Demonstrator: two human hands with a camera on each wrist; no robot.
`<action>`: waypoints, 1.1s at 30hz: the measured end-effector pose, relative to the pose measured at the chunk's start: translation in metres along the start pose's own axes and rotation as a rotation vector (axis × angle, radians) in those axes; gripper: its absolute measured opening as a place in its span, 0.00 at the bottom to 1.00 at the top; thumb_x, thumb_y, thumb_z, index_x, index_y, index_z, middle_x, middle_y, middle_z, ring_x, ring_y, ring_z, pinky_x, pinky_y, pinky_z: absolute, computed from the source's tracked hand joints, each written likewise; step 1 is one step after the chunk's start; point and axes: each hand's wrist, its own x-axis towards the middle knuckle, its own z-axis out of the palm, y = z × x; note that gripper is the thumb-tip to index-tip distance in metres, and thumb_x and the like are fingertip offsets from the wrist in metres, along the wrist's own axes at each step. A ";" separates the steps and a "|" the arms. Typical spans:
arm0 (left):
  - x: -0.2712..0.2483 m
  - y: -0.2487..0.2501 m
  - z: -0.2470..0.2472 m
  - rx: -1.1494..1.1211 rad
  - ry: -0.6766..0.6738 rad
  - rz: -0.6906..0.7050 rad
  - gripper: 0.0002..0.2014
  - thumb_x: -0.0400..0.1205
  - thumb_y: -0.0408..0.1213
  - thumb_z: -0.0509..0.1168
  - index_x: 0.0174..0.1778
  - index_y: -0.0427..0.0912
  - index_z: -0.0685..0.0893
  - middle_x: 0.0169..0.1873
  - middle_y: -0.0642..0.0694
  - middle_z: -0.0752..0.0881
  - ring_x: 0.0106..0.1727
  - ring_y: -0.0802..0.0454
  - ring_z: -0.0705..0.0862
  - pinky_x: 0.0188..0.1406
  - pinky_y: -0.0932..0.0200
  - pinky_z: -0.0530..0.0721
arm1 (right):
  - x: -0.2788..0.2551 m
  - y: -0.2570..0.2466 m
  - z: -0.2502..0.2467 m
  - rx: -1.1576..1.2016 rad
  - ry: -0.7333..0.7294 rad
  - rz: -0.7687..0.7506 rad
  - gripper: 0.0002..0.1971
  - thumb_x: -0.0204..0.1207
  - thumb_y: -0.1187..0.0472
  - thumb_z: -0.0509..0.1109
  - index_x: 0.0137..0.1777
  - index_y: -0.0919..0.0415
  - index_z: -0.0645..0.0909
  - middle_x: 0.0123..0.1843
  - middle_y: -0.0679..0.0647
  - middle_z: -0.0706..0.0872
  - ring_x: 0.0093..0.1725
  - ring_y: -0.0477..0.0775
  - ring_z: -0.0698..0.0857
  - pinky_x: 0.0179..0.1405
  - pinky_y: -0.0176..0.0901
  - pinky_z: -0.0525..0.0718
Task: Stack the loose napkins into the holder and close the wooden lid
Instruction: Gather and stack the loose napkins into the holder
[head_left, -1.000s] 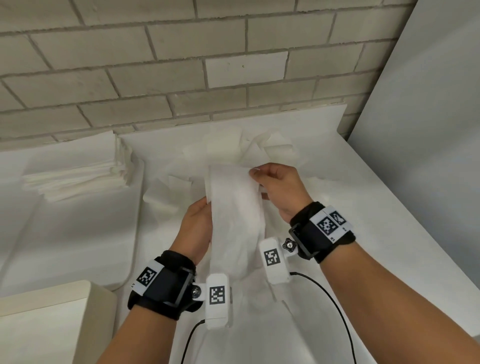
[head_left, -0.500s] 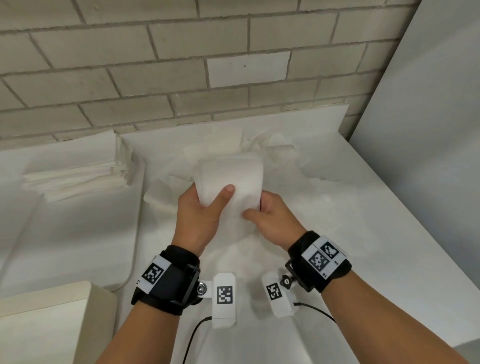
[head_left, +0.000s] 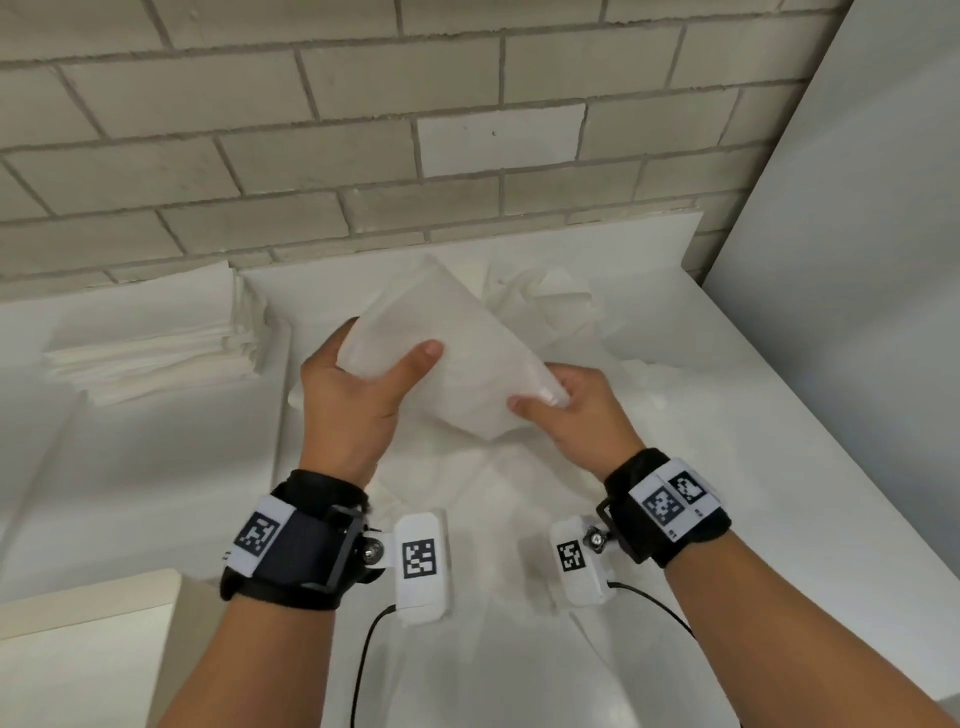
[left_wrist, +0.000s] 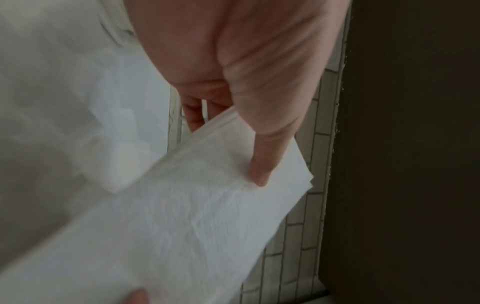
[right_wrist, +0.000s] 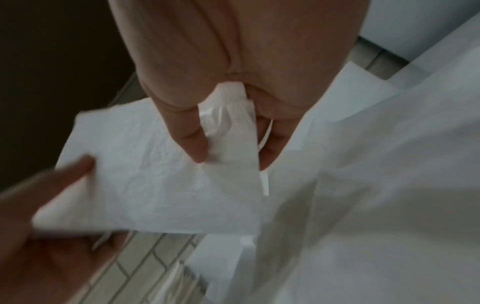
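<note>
A folded white napkin (head_left: 457, 358) hangs in the air over the table, tilted like a diamond. My left hand (head_left: 363, 384) grips its left side, thumb on top, fingers underneath. My right hand (head_left: 566, 410) pinches its lower right corner. The left wrist view shows the thumb pressing the napkin (left_wrist: 182, 216) near its corner. In the right wrist view, thumb and fingers pinch the napkin (right_wrist: 161, 181) by a crumpled corner. Loose napkins (head_left: 540, 301) lie scattered behind and under my hands. A neat napkin stack (head_left: 156, 343) sits at the back left. A pale wooden box corner (head_left: 88, 649) shows at the lower left.
A brick wall (head_left: 363, 130) runs close behind the white table (head_left: 753, 467). A white panel (head_left: 857, 208) stands along the right side. A thin white board (head_left: 145, 478) lies under the napkin stack on the left.
The long unfolded napkin has been folded in half and lifted. My left thumb came over the top, my right hand shifted to the lower right corner, and the napkin turned to a diagonal.
</note>
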 end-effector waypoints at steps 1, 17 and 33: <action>0.002 -0.001 -0.004 0.007 0.011 0.005 0.13 0.73 0.31 0.79 0.51 0.44 0.88 0.44 0.53 0.93 0.49 0.55 0.92 0.46 0.63 0.87 | 0.003 -0.002 -0.004 0.051 0.047 -0.014 0.05 0.74 0.67 0.77 0.49 0.61 0.90 0.47 0.61 0.92 0.48 0.62 0.90 0.51 0.54 0.87; 0.002 -0.068 -0.023 0.141 -0.032 -0.220 0.14 0.77 0.24 0.75 0.57 0.40 0.86 0.53 0.44 0.92 0.56 0.49 0.91 0.56 0.55 0.89 | 0.008 0.008 -0.015 0.162 0.153 -0.022 0.09 0.75 0.71 0.76 0.52 0.58 0.88 0.50 0.52 0.93 0.52 0.49 0.92 0.56 0.40 0.88; 0.002 -0.094 -0.011 0.264 -0.030 -0.270 0.14 0.75 0.28 0.78 0.53 0.43 0.86 0.46 0.47 0.90 0.47 0.53 0.89 0.46 0.62 0.86 | 0.016 0.046 -0.011 0.022 0.176 0.075 0.14 0.73 0.75 0.70 0.48 0.54 0.86 0.45 0.49 0.91 0.46 0.48 0.89 0.49 0.38 0.86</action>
